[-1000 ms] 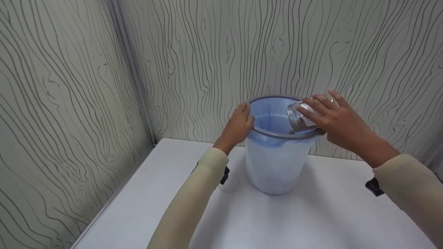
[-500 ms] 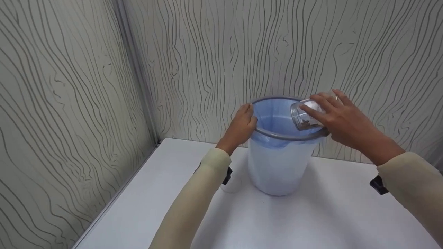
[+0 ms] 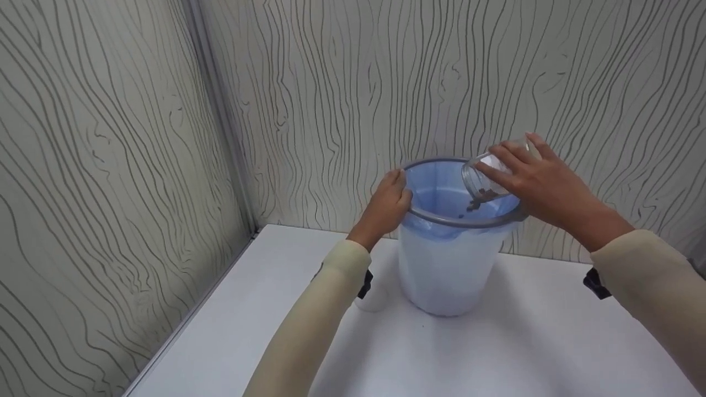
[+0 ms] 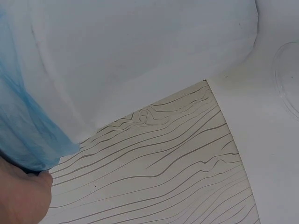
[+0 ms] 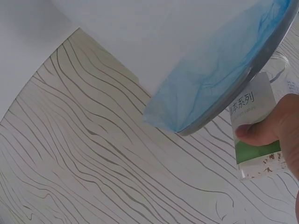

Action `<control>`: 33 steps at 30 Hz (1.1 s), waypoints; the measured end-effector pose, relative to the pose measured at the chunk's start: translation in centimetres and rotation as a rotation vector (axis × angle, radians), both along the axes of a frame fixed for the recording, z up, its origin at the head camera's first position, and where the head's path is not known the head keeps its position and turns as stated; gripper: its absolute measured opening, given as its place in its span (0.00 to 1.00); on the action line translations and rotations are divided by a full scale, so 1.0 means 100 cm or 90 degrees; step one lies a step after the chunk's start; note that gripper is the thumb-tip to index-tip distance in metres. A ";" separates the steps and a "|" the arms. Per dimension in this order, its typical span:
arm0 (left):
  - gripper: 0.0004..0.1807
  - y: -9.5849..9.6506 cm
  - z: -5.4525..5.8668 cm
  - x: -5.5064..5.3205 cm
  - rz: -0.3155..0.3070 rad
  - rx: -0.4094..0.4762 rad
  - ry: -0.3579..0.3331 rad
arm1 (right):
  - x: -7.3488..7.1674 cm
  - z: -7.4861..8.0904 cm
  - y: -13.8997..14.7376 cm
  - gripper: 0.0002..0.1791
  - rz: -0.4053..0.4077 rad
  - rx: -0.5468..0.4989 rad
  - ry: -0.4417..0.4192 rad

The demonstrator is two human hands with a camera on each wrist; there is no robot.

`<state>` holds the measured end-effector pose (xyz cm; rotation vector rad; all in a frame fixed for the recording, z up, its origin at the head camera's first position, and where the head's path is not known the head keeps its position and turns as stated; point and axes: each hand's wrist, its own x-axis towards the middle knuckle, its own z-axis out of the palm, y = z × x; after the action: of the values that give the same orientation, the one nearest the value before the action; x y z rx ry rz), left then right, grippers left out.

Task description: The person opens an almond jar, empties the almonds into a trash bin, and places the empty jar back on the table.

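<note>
A white bin (image 3: 444, 270) with a grey rim and a blue liner bag (image 3: 433, 184) stands upright on the table. My left hand (image 3: 387, 204) grips its rim on the left side; in the left wrist view only part of that hand (image 4: 23, 193) shows below the bag. Over the right side of the opening, my right hand (image 3: 551, 184) holds a clear jar (image 3: 485, 173), tilted mouth-down. Small brown pieces (image 3: 473, 205) drop from its mouth into the bin. The right wrist view shows the jar's white and green label (image 5: 252, 109) and brown bits near its base.
A clear round lid-like disc (image 3: 374, 302) lies on the white table (image 3: 309, 264) left of the bin, partly behind the left sleeve. Wood-grain patterned walls (image 3: 353, 99) rise behind the bin and at the left.
The jar's base has risen, tipping it further, and brown pieces gathered near its mouth are now falling out. My left hand keeps its place on the rim.
</note>
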<state>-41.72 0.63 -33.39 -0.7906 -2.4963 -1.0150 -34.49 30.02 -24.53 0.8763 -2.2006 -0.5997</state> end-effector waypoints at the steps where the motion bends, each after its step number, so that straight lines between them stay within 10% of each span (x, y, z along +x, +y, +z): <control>1: 0.32 0.000 0.000 0.000 -0.002 0.000 -0.001 | -0.001 -0.001 0.001 0.70 -0.006 0.000 -0.003; 33: 0.33 -0.005 -0.007 -0.001 0.002 0.002 -0.018 | -0.002 -0.010 -0.027 0.65 -0.036 0.040 -0.018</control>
<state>-41.79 0.17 -34.07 -0.7758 -2.5182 -1.0350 -34.66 27.27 -25.52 0.8616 -2.2493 -0.6902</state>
